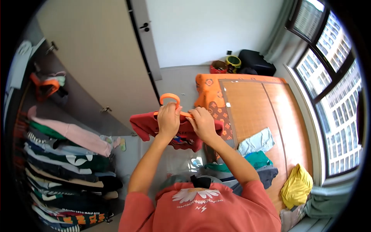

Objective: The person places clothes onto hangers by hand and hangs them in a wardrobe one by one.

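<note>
An orange clothes hanger [169,95] is held up in front of me, hook upward. On it hangs a dark red shirt [143,123] with a print on the front, partly covered by my hands. My left hand [169,120] is closed around the hanger just below its hook. Further right, my right hand [203,123] grips the hanger's bar at the shirt's neckline, fingers bent over it. What the fingertips of either hand press on is partly hidden.
At left, an open wardrobe holds several hanging clothes [83,159], beside its tall door [96,50]. On the right a bed with a brown mat [247,104] carries a light blue garment [257,142], a green one [258,159] and a yellow one [296,187]. Windows [328,58] line the right wall.
</note>
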Motion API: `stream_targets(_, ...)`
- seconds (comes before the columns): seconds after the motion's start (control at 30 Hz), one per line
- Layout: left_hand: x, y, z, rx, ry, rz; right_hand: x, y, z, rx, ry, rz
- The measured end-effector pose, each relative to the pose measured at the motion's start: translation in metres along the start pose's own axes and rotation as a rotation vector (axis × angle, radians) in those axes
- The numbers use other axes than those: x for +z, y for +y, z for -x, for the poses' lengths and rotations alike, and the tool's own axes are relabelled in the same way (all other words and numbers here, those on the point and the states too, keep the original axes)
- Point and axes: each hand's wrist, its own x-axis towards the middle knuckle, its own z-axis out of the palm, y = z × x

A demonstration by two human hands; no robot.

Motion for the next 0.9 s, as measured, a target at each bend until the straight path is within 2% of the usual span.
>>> stream_targets(0.07, -0.028, -0.015, -0.001, -0.036, 0.08, -0.017, 0.01, -0.018, -0.017, -0.058, 0.023, 0.175)
stream_targets(0.2, -0.074, -0.042, 0.0, -0.096, 0.139, -0.039, 0.065, -0.038, -0.033, -0.063, -0.165, 0.018)
stream_targets(0.27, -0.094, -0.062, 0.001, -0.102, 0.19, -0.071, 0.083, -0.061, -0.049, -0.103, -0.198, -0.038)
stream_targets(0.43, -0.15, -0.107, 0.014, -0.131, 0.146, -0.08, 0.127, -0.111, -0.074, -0.17, -0.293, -0.244)
stream_targets(0.5, -0.169, -0.124, 0.018, -0.157, 0.163, -0.105, 0.142, -0.13, -0.083, -0.236, -0.255, -0.34)
stream_targets(0.63, -0.204, -0.158, 0.015, -0.243, 0.237, -0.126, 0.147, -0.16, -0.1, -0.288, -0.287, -0.381)
stream_targets(0.73, -0.232, -0.175, 0.005, -0.303, 0.313, -0.044, 0.149, -0.165, -0.112, -0.28, -0.417, -0.224)
stream_targets(0.87, -0.261, -0.22, -0.009, -0.351, 0.462, 0.052, 0.156, -0.17, -0.139, -0.203, -0.517, -0.34)
stream_targets(0.9, -0.271, -0.222, -0.015, -0.38, 0.483, 0.058, 0.161, -0.174, -0.147, -0.199, -0.514, -0.496)
